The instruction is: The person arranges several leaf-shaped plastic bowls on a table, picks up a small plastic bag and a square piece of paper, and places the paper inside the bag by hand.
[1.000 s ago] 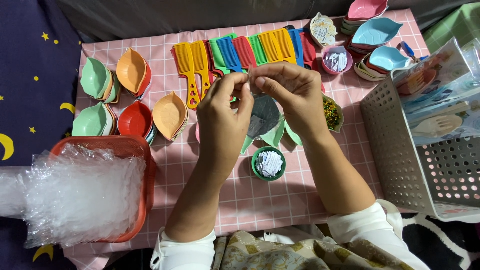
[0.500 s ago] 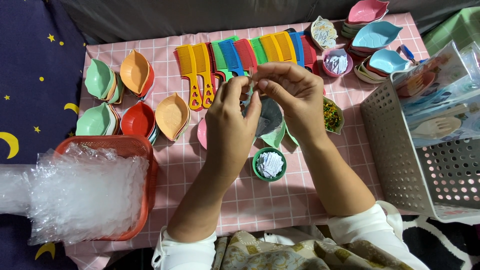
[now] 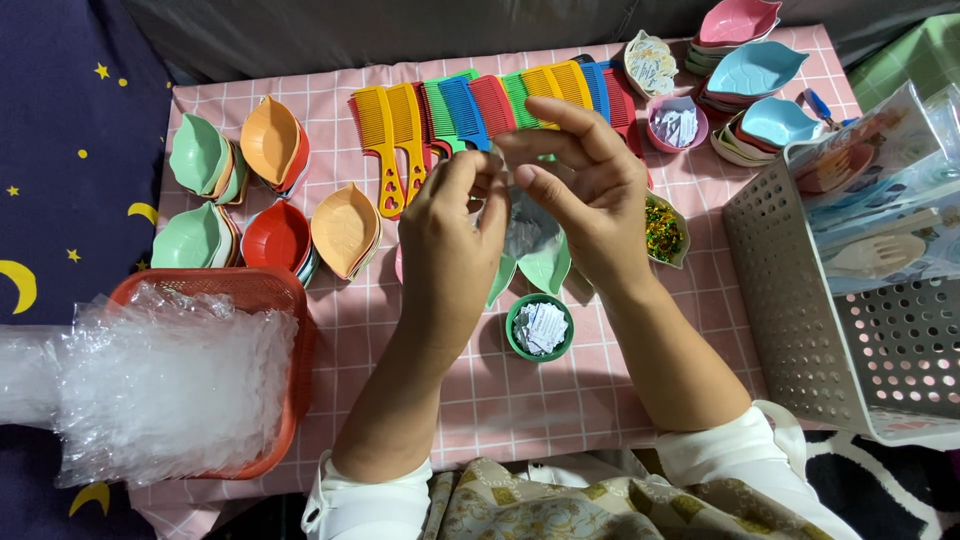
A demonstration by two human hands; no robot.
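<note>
My left hand [image 3: 452, 240] and my right hand [image 3: 590, 190] meet above the middle of the pink checked cloth [image 3: 620, 400]. Between their fingertips they pinch a small clear plastic bag [image 3: 520, 228] that hangs down. Below the bag lie light green leaf-shaped dishes [image 3: 545, 268]. A small green round cup [image 3: 539, 327] with white paper slips stands just beneath my hands. A row of coloured combs [image 3: 470, 105] lies behind my fingers.
A red basket [image 3: 290, 300] full of clear plastic bags sits at the left. Leaf-shaped dishes in green, orange and red [image 3: 270, 185] are stacked at the far left. A white perforated basket [image 3: 830, 330] stands right. More dishes [image 3: 755, 70] and a pink cup of slips [image 3: 676, 125] are at the back right.
Both hands have stayed together over the dishes, shifting only slightly as the fingers work the small clear bag. Nothing else has moved.
</note>
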